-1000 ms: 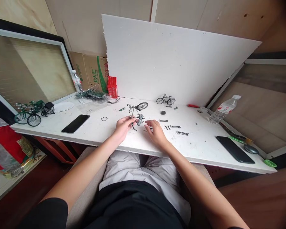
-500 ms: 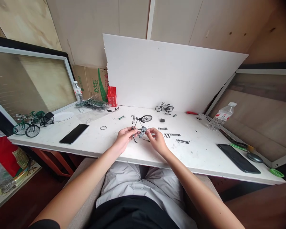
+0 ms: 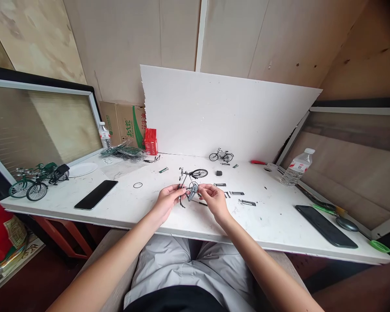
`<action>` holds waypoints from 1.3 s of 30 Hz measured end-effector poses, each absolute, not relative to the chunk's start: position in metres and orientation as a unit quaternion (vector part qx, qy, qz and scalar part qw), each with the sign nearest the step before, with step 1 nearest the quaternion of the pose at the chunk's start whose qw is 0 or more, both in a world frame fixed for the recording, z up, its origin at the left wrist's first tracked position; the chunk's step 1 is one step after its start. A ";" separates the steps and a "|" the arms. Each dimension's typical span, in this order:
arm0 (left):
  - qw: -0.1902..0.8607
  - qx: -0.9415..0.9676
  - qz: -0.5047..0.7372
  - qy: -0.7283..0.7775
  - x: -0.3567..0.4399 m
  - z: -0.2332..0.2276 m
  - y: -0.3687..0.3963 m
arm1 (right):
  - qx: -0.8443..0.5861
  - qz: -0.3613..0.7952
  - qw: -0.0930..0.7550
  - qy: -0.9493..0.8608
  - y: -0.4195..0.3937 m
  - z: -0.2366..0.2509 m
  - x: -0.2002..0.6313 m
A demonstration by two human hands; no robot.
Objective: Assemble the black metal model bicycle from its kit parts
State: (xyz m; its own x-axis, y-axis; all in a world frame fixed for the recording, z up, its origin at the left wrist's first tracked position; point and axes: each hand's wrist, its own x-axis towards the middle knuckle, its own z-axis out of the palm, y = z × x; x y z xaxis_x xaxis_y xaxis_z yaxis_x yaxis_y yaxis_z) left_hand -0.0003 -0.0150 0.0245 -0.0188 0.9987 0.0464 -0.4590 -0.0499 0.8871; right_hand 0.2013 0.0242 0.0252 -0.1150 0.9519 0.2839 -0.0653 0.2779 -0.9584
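Observation:
A black model bicycle (image 3: pixel 199 173) is held just above the table in front of me, one spoked wheel pointing away and its handlebar at the upper left. My left hand (image 3: pixel 168 200) pinches its thin frame between thumb and fingers. From the other side, my right hand (image 3: pixel 214 200) has its thumb and fingertips closed on a grey elongated part (image 3: pixel 193 192) at the bicycle's near end. Whether that part is fixed to the frame or only pressed against it, I cannot tell. The fingers hide some of the contact.
Small black parts (image 3: pixel 247 203) lie to the right. A thin ring (image 3: pixel 138 185) and a phone (image 3: pixel 96 194) are at left, beside finished-looking model bicycles (image 3: pixel 37 189). Another model bicycle (image 3: pixel 221 155) stands at the back. A bottle (image 3: pixel 297 167) and black phone (image 3: pixel 325 226) sit right.
My view has tilted up a little, so the table sits lower in the picture. Both hands keep their grip on the bicycle, with only slight finger movement.

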 end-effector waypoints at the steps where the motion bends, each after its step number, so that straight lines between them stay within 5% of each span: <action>1: 0.590 0.376 0.619 0.356 0.000 0.025 -0.015 | -0.377 0.464 0.549 -0.584 0.025 0.025 0.202; 39: 0.541 0.393 0.630 0.395 0.001 0.019 -0.015 | -0.371 0.565 0.471 -0.567 0.024 0.019 0.204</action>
